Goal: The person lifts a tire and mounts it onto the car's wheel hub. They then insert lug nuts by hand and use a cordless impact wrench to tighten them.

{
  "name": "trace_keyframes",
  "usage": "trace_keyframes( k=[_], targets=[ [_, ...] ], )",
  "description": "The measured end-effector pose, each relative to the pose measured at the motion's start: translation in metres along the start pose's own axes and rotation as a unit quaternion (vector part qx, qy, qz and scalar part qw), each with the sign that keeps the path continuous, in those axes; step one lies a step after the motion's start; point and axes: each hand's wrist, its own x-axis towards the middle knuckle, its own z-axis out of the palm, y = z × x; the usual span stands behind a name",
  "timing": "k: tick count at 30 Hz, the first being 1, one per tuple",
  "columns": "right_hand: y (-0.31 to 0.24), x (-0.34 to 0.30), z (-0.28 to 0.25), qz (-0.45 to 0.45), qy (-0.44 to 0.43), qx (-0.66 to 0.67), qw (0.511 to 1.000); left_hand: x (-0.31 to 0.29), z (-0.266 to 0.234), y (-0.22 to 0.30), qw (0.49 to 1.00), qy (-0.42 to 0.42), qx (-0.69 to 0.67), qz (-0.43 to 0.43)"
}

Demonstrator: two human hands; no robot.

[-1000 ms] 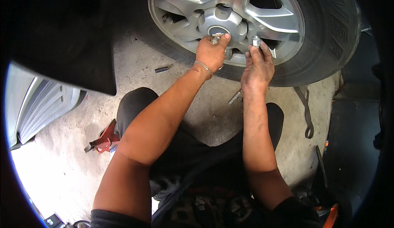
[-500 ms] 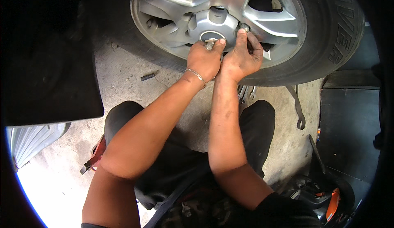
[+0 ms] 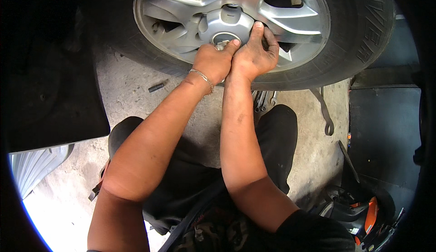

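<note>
A silver alloy wheel (image 3: 290, 19) with a black tyre (image 3: 359, 38) stands before me, its round center cap (image 3: 230, 20) at the hub. My left hand (image 3: 214, 61) is closed at the cap's lower edge, and shiny metal lug nuts (image 3: 221, 46) peek out between its thumb and fingers. Beside it, my right hand (image 3: 256, 54) reaches to the lug recess right of the cap. Its thumb and fingers are pinched at that hole; the lug nut in them is now mostly hidden by the fingertips. Both wrists press close together.
A dark socket (image 3: 156, 87) lies on the concrete floor (image 3: 131, 77) left of my arms. Several wrenches (image 3: 261, 101) lie below the tyre. At right are a dark strap (image 3: 326, 116), a black panel (image 3: 386, 129) and a black-and-orange item (image 3: 371, 213).
The view has shifted slightly, so the wheel and hands sit further left. The lug nut in my right fingers has gone deeper into the recess, out of sight.
</note>
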Motion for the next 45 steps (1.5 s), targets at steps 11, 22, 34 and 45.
trace_keyframes(
  k=[11,22,34,45],
  targets=[
    [0.015,0.004,-0.003,0.056,0.026,-0.063,0.996,-0.001,-0.009,0.004,0.998,-0.043,0.055,-0.007],
    [0.022,0.008,-0.011,-0.040,0.002,-0.090,0.995,0.007,-0.002,-0.006,0.999,-0.037,0.012,-0.003],
    [-0.003,0.013,-0.023,-0.029,-0.063,-0.115,0.991,-0.004,-0.021,0.014,0.997,0.039,-0.057,0.043],
    [0.013,0.005,-0.018,-0.114,-0.015,-0.210,0.971,-0.020,-0.024,0.037,0.974,0.045,-0.221,-0.029]
  ],
)
